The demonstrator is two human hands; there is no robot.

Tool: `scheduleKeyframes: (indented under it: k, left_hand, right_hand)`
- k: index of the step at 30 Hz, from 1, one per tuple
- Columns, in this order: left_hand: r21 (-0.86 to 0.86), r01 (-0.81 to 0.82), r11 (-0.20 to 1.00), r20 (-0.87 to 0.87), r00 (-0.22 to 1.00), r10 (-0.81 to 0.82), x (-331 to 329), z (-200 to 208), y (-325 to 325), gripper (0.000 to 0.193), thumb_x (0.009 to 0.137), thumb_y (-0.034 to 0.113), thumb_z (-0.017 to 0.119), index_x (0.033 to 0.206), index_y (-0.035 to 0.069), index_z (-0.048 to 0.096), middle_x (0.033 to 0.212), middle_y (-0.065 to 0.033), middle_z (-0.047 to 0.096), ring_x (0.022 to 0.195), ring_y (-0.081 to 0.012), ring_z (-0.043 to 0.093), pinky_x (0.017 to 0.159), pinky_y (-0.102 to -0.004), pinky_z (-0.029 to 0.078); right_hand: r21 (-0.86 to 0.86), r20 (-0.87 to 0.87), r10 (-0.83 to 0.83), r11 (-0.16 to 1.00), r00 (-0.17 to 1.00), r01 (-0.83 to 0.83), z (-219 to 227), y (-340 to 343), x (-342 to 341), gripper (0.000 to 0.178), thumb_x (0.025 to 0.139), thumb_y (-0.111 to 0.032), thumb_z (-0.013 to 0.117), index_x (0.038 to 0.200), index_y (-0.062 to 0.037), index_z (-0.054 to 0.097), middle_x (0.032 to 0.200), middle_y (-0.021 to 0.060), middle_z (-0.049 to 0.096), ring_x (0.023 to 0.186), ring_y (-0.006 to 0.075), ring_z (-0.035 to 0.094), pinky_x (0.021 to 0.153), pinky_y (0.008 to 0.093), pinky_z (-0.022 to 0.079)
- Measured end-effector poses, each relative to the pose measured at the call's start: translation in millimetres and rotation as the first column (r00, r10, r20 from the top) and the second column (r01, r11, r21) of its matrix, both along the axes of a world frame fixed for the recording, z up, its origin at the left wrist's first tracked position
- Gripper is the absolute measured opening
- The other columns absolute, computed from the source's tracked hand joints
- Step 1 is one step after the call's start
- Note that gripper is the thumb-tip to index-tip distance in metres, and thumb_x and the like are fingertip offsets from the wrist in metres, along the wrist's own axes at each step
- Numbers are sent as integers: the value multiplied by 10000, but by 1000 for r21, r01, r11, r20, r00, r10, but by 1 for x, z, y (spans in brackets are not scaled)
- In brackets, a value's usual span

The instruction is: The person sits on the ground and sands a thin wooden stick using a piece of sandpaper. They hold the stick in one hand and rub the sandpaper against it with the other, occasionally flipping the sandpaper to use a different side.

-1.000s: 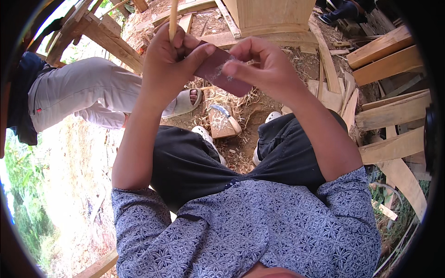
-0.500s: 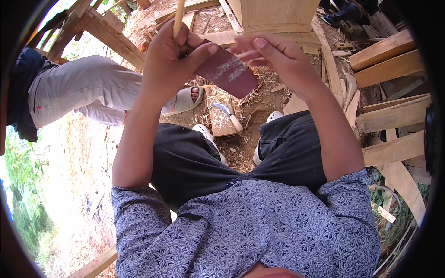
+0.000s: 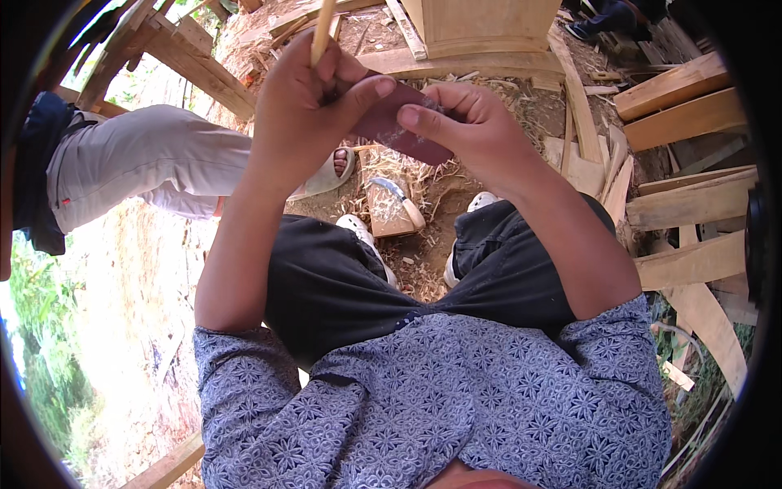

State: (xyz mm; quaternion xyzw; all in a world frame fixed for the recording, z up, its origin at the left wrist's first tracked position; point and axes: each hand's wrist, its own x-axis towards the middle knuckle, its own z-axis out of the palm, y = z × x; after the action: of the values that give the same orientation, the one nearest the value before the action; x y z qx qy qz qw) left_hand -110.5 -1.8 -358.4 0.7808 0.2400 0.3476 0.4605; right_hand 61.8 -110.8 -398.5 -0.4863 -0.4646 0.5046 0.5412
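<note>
A dark reddish-brown piece of sandpaper (image 3: pixel 377 116) with pale dust on it is held up between my hands. My left hand (image 3: pixel 297 110) is closed on its left end, the thumb lying on top. A thin wooden stick (image 3: pixel 323 31) also stands up out of my left fist; its lower end is hidden. With thumb and fingers, my right hand (image 3: pixel 481 126) grips the sandpaper's right part. Below, between my feet, a curved knife (image 3: pixel 391 189) with a pale handle lies on a wooden block (image 3: pixel 386 220) strewn with shavings.
Another person's leg in grey trousers (image 3: pixel 155 155) reaches in from the left, its sandalled foot (image 3: pixel 332 175) near the block. A large wooden piece (image 3: pixel 489 28) stands ahead. Stacked timber (image 3: pixel 688 200) lines the right side. A second person's shoe (image 3: pixel 580 31) shows at the far right.
My right hand has come left and slightly down from hovering open beside the sandpaper and now pinches it. The sandpaper has tilted; my left hand has barely shifted.
</note>
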Motion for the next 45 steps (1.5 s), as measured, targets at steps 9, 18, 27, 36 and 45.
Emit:
scheduleKeyframes:
  k: [9,18,27,36,45]
  left_hand:
    - [-15,-8,1000,204,979,11,-7,-1,10,312,846,-28,756,918,32,459,809,-48,636,754,-104,688,605,-210,565]
    - [-79,62,995,134,990,-51,0,-10,4,337,854,-11,758,892,54,430,777,-17,596,767,-84,651,645,-228,555]
    - [-105,-25,994,111,993,37,-5,-9,27,345,861,-9,751,911,67,418,777,-23,610,756,-90,651,619,-223,540]
    - [-116,85,990,-3,996,-86,5,-30,13,366,839,58,795,884,66,432,795,-5,587,750,-50,626,605,-216,506]
    - [-86,44,995,-17,999,-45,4,-30,13,322,848,63,784,916,27,471,782,-44,639,717,-78,648,602,-228,518]
  right_hand:
    - [144,-129,9,990,992,10,1,-2,1,286,975,-265,659,1123,-21,681,941,6,687,858,56,633,762,214,496]
    - [77,180,-122,991,976,109,-5,-1,0,311,908,-322,743,958,-16,716,744,15,684,706,31,615,592,229,475]
    - [359,223,-172,930,959,83,-5,5,13,362,989,-234,628,1292,-36,636,1004,55,716,914,96,654,802,247,506]
    - [-45,222,10,999,975,0,-3,4,22,366,947,-214,660,1262,-30,636,1047,131,704,991,165,678,836,277,549]
    - [66,168,34,997,985,-46,-5,3,16,308,917,-165,674,1182,-9,652,965,74,715,840,124,683,736,263,553]
